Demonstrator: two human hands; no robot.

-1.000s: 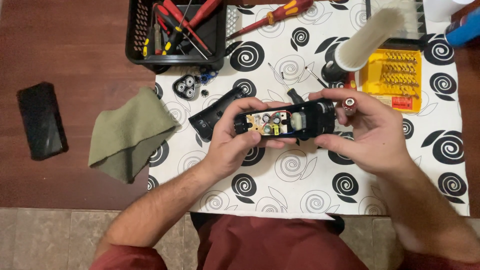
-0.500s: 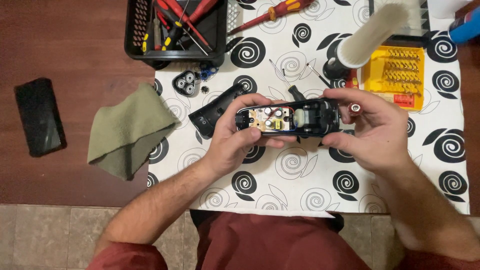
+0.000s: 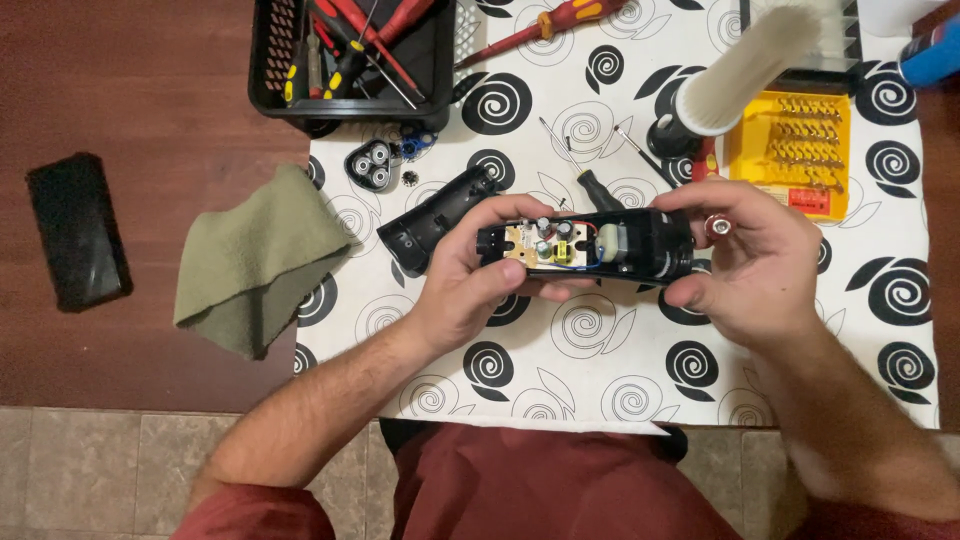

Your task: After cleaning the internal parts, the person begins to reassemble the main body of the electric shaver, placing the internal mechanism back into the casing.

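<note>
The left hand (image 3: 470,285) curls its fingers (image 3: 500,215) over the far edge of an opened black device body (image 3: 590,245), thumb pressed along the near edge, so the hand is closed on the left end of it. The right hand (image 3: 750,265) grips the right end the same way, fingers wrapped over the top and thumb underneath; between its fingertips it also pinches a small silver-and-red cylindrical part (image 3: 718,226). The device is held level in the air just above the table, between the two hands, with its open side up: a tan circuit board (image 3: 545,245) with small round components sits in the left half, and a grey motor-like block (image 3: 612,240) sits beside it, blue and red wires running between them.

Just behind the left hand lies a black curved shell piece (image 3: 435,220), touching the spiral-patterned white cloth (image 3: 560,370) that covers the table. Farther up lie a round black head with three silver rings (image 3: 370,163) and a small blue part (image 3: 412,145). A black basket (image 3: 350,60) holding red-handled screwdrivers stands at the cloth's top left corner, and one red and yellow screwdriver (image 3: 545,22) lies beside it. To the upper right are a yellow case of bits (image 3: 790,150) and a white cylinder (image 3: 745,65) leaning over it. On the bare wooden table (image 3: 150,100), left of the cloth, lie a folded olive rag (image 3: 255,260) and, well apart, a black phone-like slab (image 3: 78,230)
</note>
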